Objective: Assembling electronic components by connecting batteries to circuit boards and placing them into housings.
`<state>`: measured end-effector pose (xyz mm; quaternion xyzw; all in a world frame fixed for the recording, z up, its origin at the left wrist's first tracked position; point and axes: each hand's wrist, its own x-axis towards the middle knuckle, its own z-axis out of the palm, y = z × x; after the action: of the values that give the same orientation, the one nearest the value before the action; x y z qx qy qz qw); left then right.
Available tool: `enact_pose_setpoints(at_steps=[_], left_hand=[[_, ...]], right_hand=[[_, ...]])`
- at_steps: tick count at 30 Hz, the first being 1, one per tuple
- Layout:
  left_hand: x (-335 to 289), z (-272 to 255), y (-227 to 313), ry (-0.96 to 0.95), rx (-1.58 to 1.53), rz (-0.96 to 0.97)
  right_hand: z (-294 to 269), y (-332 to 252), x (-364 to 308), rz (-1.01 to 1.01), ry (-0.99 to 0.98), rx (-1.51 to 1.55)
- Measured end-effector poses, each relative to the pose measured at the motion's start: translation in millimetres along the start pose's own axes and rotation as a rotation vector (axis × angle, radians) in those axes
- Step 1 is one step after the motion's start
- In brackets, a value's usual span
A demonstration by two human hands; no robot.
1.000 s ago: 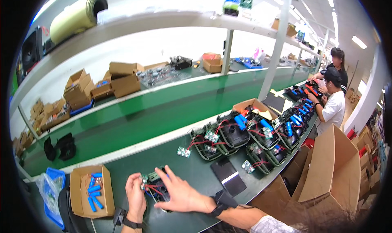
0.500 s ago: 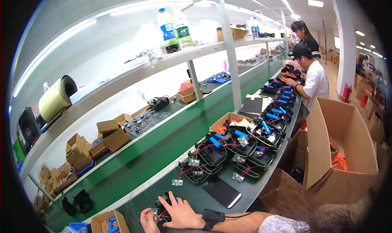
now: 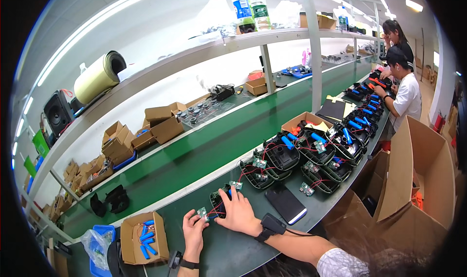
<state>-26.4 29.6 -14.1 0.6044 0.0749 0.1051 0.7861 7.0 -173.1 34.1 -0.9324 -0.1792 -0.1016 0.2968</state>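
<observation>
My left hand pinches a small green circuit board between thumb and fingertips. Red wires run from that board to a black plastic housing on the dark green bench. Over the housing lies my right hand, thumb at the near side and fingers stretched across it, steadying it and hiding most of its inside. Just beyond the right fingertips sits another small circuit board. Farther right, several open black housings hold blue cylindrical cells, red wires and green boards. A black phone lies right of my right hand.
Left of my hands stand a cardboard box of blue cells and a blue tray with a plastic bag. A green belt runs behind the bench. Large cartons stand at the right. Two people work at the far end.
My view has swung left, so the scene sits farther right and more of my left forearm shows. Both hands stay at the same housing, the left at its circuit board.
</observation>
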Motion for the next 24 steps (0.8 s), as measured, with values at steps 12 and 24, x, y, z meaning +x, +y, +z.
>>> enact_pose_setpoints(at_steps=[12,24], left_hand=[[-1.3,3.0,-4.8,-0.114,-0.135,0.029],[-1.1,11.9,-2.8,-0.151,0.065,0.003]], right_hand=[[3.3,19.2,48.3,0.024,0.087,-0.049],[12.5,43.8,58.1,-0.017,0.355,-0.11]])
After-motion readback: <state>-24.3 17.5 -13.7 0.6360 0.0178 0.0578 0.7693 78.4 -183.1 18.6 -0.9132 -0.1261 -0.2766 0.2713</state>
